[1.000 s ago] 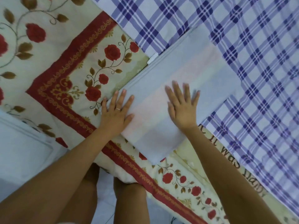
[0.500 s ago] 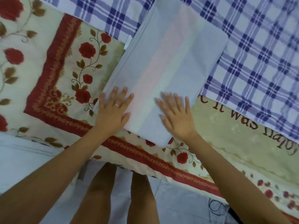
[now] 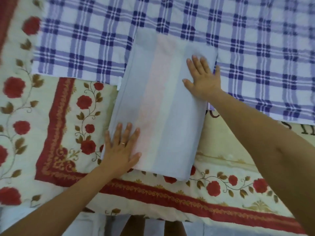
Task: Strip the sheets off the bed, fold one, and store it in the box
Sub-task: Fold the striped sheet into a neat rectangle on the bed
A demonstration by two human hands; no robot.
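A folded sheet (image 3: 163, 106) in pale blue with a pink and a pale green stripe lies as a long rectangle on the bed. My left hand (image 3: 121, 150) rests flat on its near left corner, fingers spread, a ring on one finger. Flat on the sheet's far right part is my right hand (image 3: 202, 77), also with fingers apart. Neither hand grips the cloth. No box is in view.
Under the folded sheet lie a purple and white checked sheet (image 3: 255, 48) across the far side and a cream bedcover with red roses and a red border (image 3: 59, 133) nearer me. The bed's edge (image 3: 153, 217) runs along the bottom, with my legs and the floor below.
My right hand has slid from the sheet's near end up to its far right part. The left hand stays at the near left corner. The view has turned, so the sheet looks more upright.
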